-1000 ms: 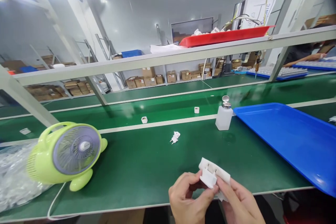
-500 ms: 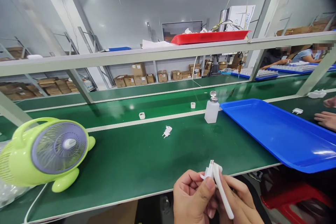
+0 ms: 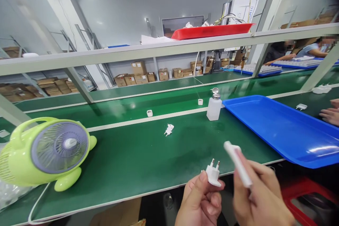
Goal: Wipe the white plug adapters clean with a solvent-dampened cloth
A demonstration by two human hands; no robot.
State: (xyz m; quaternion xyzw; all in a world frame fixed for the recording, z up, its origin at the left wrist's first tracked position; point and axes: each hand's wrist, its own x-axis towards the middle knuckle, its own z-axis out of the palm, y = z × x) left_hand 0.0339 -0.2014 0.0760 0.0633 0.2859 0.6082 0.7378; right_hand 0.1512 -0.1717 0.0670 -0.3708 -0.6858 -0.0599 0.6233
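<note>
My left hand (image 3: pixel 202 197) is closed around a white two-pin plug (image 3: pixel 213 173), holding it with the pins pointing up. To its right, my right hand (image 3: pixel 261 194) grips a slim white bar-shaped piece (image 3: pixel 239 166); motion blurs it, and I cannot tell its exact kind. A small gap separates the two hands, at the front edge of the green bench (image 3: pixel 127 162). Farther back on the bench lies a white plug piece (image 3: pixel 168 130) with its pins toward me. Behind and right of it stands a white pump bottle (image 3: pixel 214 108) with its metal lid raised.
A blue tray (image 3: pixel 280 127) covers the right side, with a co-worker's hands (image 3: pixel 331 113) beyond it. At the left stands a green fan (image 3: pixel 60 152). Small white housings (image 3: pixel 149 113) sit on the green belt (image 3: pixel 122 111). A shelf (image 3: pixel 111 56) with a red tray (image 3: pixel 212 31) crosses overhead.
My hands have moved apart: the right hand swung up and right with the white bar, off the plug. The plug now shows its pins spread apart. The small housings on the belt shifted right.
</note>
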